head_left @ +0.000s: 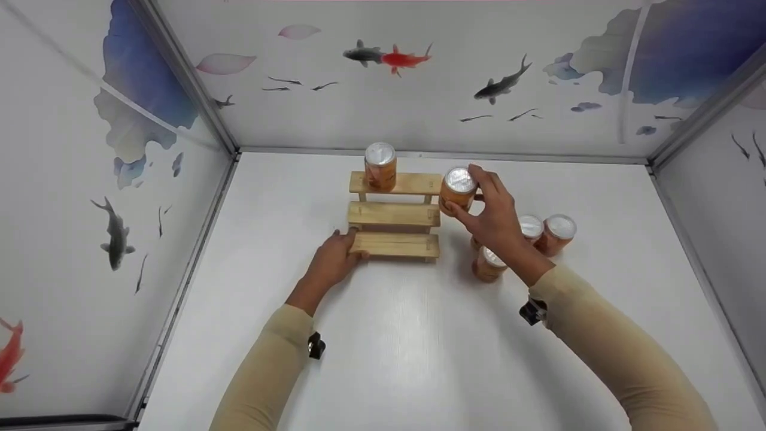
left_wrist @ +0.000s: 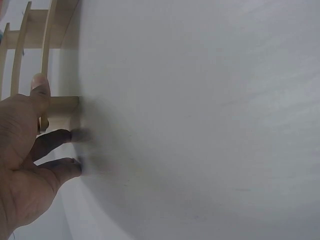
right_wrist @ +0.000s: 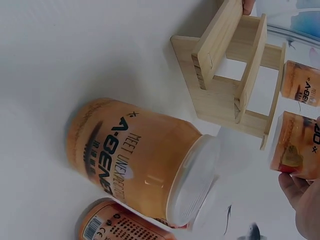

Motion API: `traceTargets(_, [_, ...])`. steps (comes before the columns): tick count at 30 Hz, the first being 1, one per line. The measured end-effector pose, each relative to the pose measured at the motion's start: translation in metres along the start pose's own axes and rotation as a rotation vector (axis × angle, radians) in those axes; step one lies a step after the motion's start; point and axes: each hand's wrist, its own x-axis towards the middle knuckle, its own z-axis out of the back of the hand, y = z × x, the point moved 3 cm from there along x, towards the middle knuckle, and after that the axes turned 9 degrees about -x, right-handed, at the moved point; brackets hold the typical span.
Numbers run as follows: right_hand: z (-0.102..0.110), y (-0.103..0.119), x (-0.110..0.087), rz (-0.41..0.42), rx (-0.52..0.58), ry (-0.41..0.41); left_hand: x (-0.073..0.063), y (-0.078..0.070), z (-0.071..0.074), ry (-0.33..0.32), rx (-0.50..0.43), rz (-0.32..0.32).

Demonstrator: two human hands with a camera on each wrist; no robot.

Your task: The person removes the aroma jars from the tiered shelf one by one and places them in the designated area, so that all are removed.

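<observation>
A small three-step wooden rack (head_left: pixel 395 214) stands on the white table. My left hand (head_left: pixel 332 257) grips the left end of its lowest step; in the left wrist view the thumb lies over the board (left_wrist: pixel 46 60) and two fingers spread below it. My right hand (head_left: pixel 498 218) holds an orange can (head_left: pixel 458 190) with a silver lid, upright between thumb and fingers, by the right end of the top step. In the right wrist view this can (right_wrist: pixel 295 147) appears beside another can (right_wrist: pixel 301 84), which stands at the left of the top step (head_left: pixel 380 167).
Several more orange cans stand on the table right of the rack, among them a near can (head_left: pixel 489 267) and a far right can (head_left: pixel 558 233), partly hidden by my right forearm. White panels (head_left: pixel 419 114) with painted fish enclose the table at the back and sides.
</observation>
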Motion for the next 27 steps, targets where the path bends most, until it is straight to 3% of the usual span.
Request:
traceTargets(9, [0.014,-0.014,-0.019,-0.016,-0.011,-0.022,-0.002,-0.001,0.0,-0.008,0.017,-0.016])
traceTargets(21, [0.033,-0.025,-0.041,-0.113,-0.075,-0.008,-0.003,-0.001,0.002,-0.004,0.007,0.0])
traceTargets(27, [0.043,-0.033,-0.053,-0.086,-0.072,-0.054,-0.004,-0.004,0.002,0.006,0.001,0.007])
